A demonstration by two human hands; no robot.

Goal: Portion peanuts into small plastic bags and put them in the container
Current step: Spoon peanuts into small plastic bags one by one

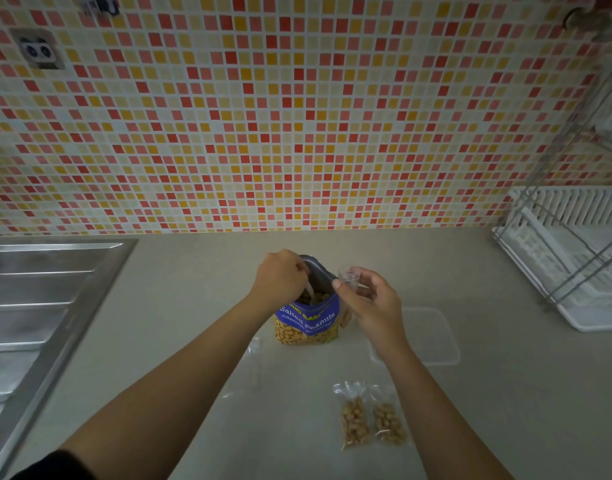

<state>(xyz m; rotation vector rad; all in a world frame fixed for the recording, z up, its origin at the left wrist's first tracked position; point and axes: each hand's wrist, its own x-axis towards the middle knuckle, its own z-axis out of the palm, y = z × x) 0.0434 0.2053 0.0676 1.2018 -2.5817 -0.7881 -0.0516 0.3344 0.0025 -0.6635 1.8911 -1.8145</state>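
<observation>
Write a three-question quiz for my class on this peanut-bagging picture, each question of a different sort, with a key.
1. True or false: the left hand dips a spoon into the Salted Peanuts bag.
2. How many filled small bags lie on the counter?
3. The fingers of the right hand pinch: A) an empty small bag; B) a lid; C) a single peanut.
Key: 1 true; 2 two; 3 A.
</observation>
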